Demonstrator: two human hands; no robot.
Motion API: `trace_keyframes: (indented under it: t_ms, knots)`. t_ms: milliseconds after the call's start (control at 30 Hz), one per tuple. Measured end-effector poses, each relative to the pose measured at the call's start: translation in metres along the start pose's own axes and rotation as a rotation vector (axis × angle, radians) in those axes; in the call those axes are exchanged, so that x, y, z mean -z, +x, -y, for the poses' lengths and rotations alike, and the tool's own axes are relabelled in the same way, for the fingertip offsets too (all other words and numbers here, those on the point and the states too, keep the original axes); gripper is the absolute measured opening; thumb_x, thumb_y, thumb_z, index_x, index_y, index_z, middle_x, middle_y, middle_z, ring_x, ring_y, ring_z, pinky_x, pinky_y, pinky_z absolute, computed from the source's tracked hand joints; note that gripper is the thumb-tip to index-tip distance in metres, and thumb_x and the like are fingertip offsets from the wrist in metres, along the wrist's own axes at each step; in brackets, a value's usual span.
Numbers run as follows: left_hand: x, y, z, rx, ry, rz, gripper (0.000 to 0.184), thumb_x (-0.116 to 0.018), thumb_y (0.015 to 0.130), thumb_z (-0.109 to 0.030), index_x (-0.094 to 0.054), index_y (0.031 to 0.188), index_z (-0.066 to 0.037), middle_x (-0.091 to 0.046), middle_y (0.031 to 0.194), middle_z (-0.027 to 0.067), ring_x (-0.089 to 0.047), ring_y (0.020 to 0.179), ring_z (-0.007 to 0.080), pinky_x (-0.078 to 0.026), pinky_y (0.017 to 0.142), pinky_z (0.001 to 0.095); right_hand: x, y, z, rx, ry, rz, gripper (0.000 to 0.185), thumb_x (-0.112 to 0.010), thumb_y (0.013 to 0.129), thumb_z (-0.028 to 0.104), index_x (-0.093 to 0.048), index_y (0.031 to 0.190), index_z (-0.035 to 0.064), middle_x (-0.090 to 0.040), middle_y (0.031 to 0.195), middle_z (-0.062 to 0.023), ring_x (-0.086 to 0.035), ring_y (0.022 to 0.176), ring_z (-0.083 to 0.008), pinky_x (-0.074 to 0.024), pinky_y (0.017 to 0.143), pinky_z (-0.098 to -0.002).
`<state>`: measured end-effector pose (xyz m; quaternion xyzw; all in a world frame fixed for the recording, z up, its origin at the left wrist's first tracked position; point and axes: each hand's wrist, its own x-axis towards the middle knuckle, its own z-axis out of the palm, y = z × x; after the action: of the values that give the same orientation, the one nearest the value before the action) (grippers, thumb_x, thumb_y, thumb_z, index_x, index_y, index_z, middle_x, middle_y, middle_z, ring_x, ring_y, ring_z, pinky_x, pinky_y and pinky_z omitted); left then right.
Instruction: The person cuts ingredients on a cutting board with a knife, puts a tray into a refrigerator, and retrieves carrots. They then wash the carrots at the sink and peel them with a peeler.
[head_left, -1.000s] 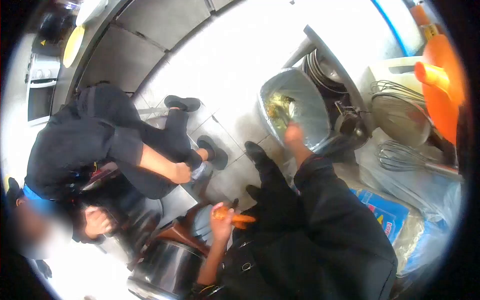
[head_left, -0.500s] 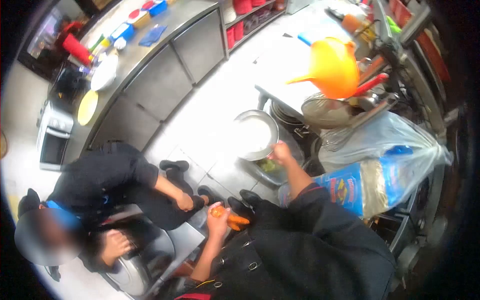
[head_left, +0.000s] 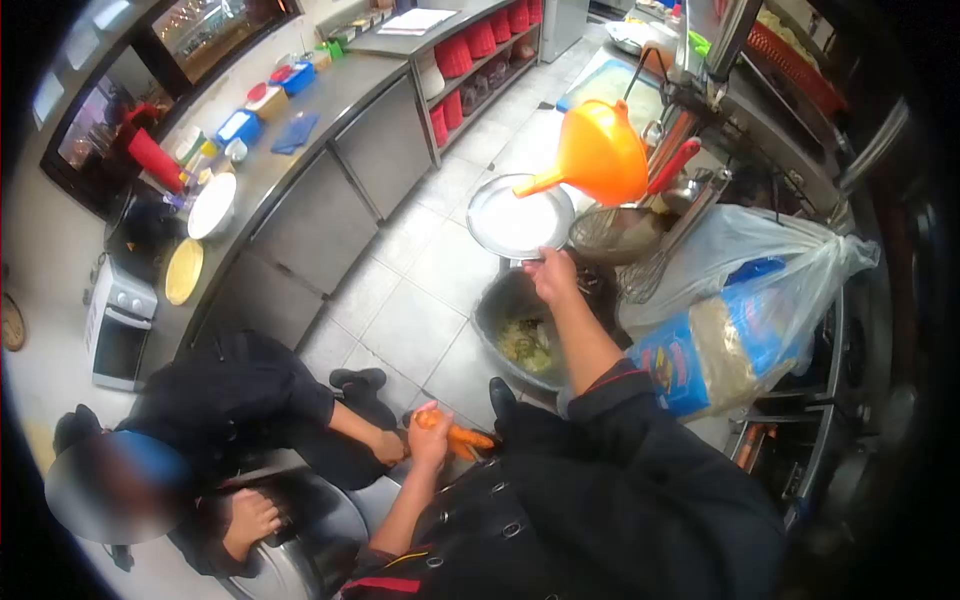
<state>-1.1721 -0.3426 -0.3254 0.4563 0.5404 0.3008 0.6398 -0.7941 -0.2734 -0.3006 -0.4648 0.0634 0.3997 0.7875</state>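
Pale floor tiles (head_left: 405, 310) run through a kitchen beside a long steel bench (head_left: 350, 85) that carries a white bowl (head_left: 212, 207) and a yellow dish (head_left: 184, 272). At lower centre, the person's left hand (head_left: 430, 435) is closed around several carrots (head_left: 468, 438), their ends jutting past the fingers beside the dark jacket (head_left: 610, 500). Stretched forward, the right hand (head_left: 552, 275) has its fingers curled on the rim of a shallow round metal dish (head_left: 520, 215), near an orange funnel (head_left: 605, 150) and a sieve (head_left: 612, 232). Beside that forearm, a bin (head_left: 488, 322) holds yellow-green scraps (head_left: 520, 345). At left, 1 co-worker (head_left: 235, 400) in dark clothing is next to a large metal pot (head_left: 345, 520).
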Motion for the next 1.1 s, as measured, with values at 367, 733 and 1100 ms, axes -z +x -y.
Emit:
trace_keyframes:
  t_ms: [367, 733, 1100]
  knots:
    - [-0.015, 0.079, -0.071, -0.08, 0.165, -0.045, 0.037, -0.068, 0.08, -0.007, -0.052, 0.113, -0.001, -0.057, 0.095, 0.0063, -0.056, 0.085, 0.0138, -0.048, 0.076, 0.0286, -0.023, 0.06, -0.01, 0.042, 0.185, -0.259, 0.025, -0.052, 0.084, 0.001, -0.044, 0.107, 0.0043, -0.058, 0.095, -0.0146, -0.061, 0.069, -0.0282, -0.048, 0.049, -0.0354]
    - [-0.056, 0.187, -0.116, -0.045, 0.03, 0.073, 0.044, -0.075, 0.076, -0.015, -0.053, 0.112, -0.001, -0.058, 0.094, 0.0068, -0.058, 0.084, 0.0142, -0.05, 0.075, 0.0282, 0.012, 0.116, -0.034, 0.158, 0.299, -0.067, 0.017, -0.051, 0.09, 0.006, -0.05, 0.106, 0.01, -0.057, 0.083, -0.0071, -0.056, 0.063, -0.019, -0.0498, 0.053, -0.0301]
    - [-0.14, 0.37, -0.19, -0.036, 0.372, 0.547, 0.046, -0.074, 0.074, -0.025, -0.055, 0.112, -0.006, -0.06, 0.093, 0.0075, -0.059, 0.084, 0.0156, -0.049, 0.078, 0.0307, -0.031, 0.127, 0.004, 0.322, 0.12, -0.54, 0.015, -0.051, 0.09, 0.01, -0.046, 0.101, 0.0016, -0.054, 0.086, -0.0106, -0.054, 0.071, -0.0184, -0.0484, 0.059, -0.0314]
